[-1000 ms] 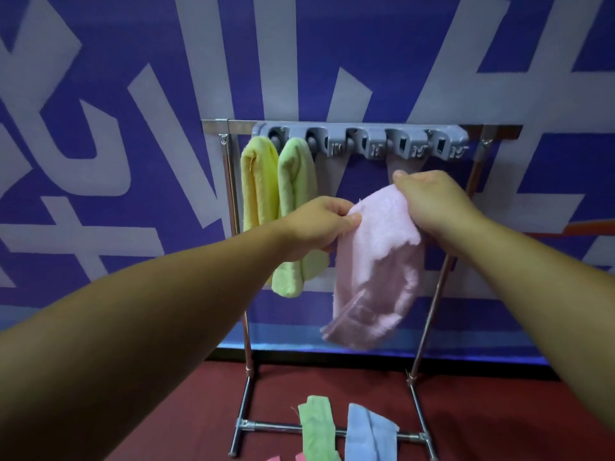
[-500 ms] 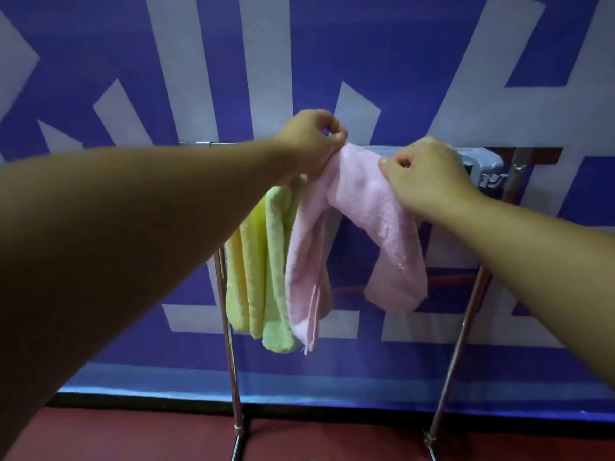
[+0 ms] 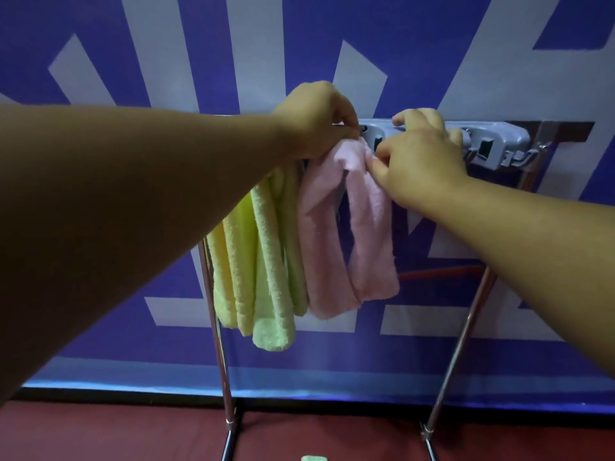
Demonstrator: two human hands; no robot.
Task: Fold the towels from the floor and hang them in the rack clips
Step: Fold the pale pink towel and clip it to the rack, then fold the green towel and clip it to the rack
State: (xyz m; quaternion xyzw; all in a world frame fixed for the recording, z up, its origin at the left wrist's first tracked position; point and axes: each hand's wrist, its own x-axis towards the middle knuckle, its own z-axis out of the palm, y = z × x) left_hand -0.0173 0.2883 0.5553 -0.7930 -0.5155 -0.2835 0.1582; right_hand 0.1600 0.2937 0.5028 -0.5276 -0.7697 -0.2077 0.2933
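Two down so far: the yellow towel [image 3: 229, 277] and the light green towel [image 3: 273, 277] already hang from the grey clip rack [image 3: 499, 144]. The pink towel [image 3: 336, 234] looks mid-clipping just to their 3 o'clock, and at least one more green towel [image 3: 313, 458] waits on the floor at 6 o'clock. The pink one's folded into a fluffy loop drooping from its bunched top, with the left hand [image 3: 316, 121] and right hand [image 3: 419, 158] each pinching that top with curled fingers at the clip.

Head view, seemingly close to rack [image 3: 499, 148]
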